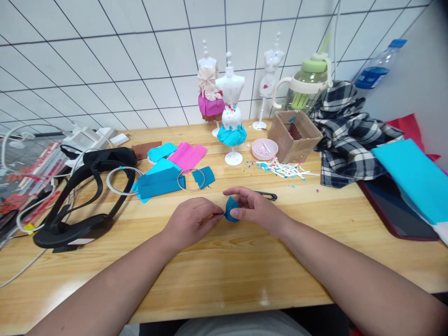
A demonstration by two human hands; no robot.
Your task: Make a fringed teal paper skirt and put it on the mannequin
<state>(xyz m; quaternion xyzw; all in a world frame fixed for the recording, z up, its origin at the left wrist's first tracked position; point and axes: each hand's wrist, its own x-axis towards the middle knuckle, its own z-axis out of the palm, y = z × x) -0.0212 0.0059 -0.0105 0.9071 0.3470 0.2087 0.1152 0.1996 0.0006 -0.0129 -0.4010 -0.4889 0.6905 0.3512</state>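
A small gathered piece of dark teal paper (pixel 231 210) is held between both hands above the wooden table (pixel 224 275). My left hand (pixel 194 219) pinches its narrow, bunched end. On the other side, my right hand (pixel 254 208) holds the fanned part between thumb and fingers. Beyond the hands, a white mini mannequin (pixel 231 88) wears a turquoise paper skirt (pixel 232 135). A dark teal sheet (pixel 159 182) and a smaller teal piece (pixel 203 177) lie to the left, near a thin ring (pixel 179 179). Black snips (pixel 268 195) rest partly behind my right hand.
Two more mannequins (pixel 210 88) (pixel 271 70) stand behind. A pink bowl (pixel 265 155), cardboard box (pixel 296 144), paper strips (pixel 287 169), jug (pixel 304 86) and plaid cloth (pixel 350 135) are to the right. A black headset (pixel 87 224) and cables lie left; a dark tablet (pixel 399 210) lies right.
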